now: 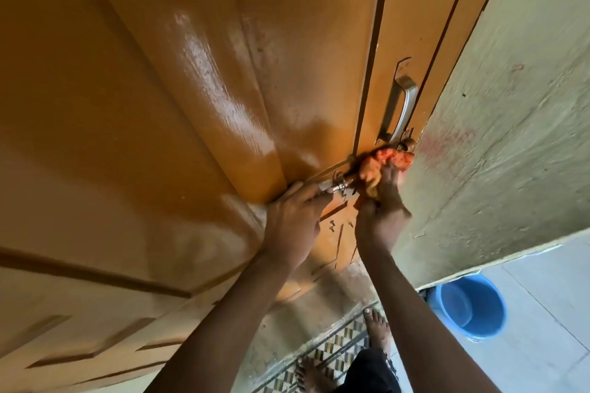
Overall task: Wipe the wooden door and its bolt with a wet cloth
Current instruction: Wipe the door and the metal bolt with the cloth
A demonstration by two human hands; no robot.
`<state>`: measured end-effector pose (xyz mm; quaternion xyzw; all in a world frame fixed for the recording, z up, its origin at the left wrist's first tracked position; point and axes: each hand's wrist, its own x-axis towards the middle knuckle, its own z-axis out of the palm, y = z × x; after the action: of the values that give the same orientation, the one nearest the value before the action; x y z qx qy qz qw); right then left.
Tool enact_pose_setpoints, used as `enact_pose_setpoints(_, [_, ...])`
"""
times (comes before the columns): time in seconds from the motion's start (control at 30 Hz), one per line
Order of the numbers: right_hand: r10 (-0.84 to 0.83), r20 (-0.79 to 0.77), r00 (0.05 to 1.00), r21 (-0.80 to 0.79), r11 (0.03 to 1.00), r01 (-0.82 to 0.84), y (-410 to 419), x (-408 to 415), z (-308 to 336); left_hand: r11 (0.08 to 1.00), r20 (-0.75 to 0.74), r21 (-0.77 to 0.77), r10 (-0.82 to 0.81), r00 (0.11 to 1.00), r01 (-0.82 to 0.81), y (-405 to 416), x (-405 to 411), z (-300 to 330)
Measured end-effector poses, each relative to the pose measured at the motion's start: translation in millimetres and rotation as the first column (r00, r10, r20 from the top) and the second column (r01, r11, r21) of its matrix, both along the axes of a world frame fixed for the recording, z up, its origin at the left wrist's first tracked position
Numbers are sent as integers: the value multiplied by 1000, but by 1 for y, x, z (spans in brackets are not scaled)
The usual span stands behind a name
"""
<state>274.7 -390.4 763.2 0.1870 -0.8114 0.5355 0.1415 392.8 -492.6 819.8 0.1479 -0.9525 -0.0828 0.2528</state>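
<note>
An orange-brown wooden door fills most of the view, its middle panel shining wet. The metal bolt sits near the door's right edge, below a silver pull handle. My left hand pinches the bolt's handle end with its fingertips. My right hand grips a bunched orange and yellow cloth and presses it on the bolt's right end by the door frame. The bolt's rod is mostly hidden under the cloth.
A pale green wall with a reddish smear stands right of the door. A blue bucket sits on the light floor at lower right. My bare feet stand on a patterned mat below.
</note>
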Motion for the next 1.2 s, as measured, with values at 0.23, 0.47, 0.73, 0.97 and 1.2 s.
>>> enact_pose_setpoints(0.23, [46, 478, 877, -134, 991, 22, -14, 59, 9, 999, -77, -4, 32, 997, -33, 3, -3, -1])
enact_pose_setpoints(0.47, [45, 725, 687, -290, 925, 245, -31, 43, 18, 999, -23, 7, 51, 998, -51, 6, 1, 6])
enact_pose_setpoints(0.73, [-28, 869, 493, -170, 920, 353, -27, 10, 12, 999, -4, -11, 47, 999, -47, 3, 1, -1])
enact_pose_setpoints(0.97, [71, 844, 531, -256, 924, 283, -22, 31, 20, 998, -31, 7, 55, 998, -55, 5, -2, 1])
enact_pose_setpoints(1.2, [13, 893, 450, -193, 914, 356, -31, 25, 22, 996, 37, 46, 77, 996, -79, 6, -2, 9])
